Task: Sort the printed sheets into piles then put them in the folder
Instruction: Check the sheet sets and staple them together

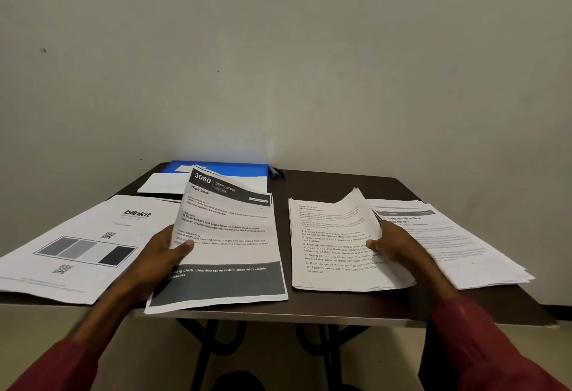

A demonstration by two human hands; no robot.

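The left hand (pixel 165 251) grips the left edge of a printed sheet (pixel 230 235) headed "3080 Wipe Desk". Its thumb is pressed on the sheet's face and its fingers are curled behind, so the far end of the sheet is lifted off the dark table (pixel 340 305), while its near left corner reaches past the table's front edge. The right hand (pixel 394 243) holds the right side of the middle pile (pixel 331 248), whose top page carries a numbered list. The thumb lies on top and the fingers are tucked beneath, and the upper sheets bend up into a peak at their far right corner. Just beside it, partly under that hand, lies the right pile (pixel 458 245), its sheets slightly fanned and a grey header bar showing on the top one. On the left of the table a page marked "blinkit" (pixel 80 245), with grey blocks and two square codes, lies flat and hangs over the table's left edge. The blue folder (pixel 235 169) lies at the back of the table by the wall. A white sheet (pixel 161 183) lies in front of it, partly hidden by the lifted page. Next to the folder's right end is a small dark and blue thing, possibly a pen (pixel 276 172). Both forearms wear dark red sleeves (pixel 495 344).
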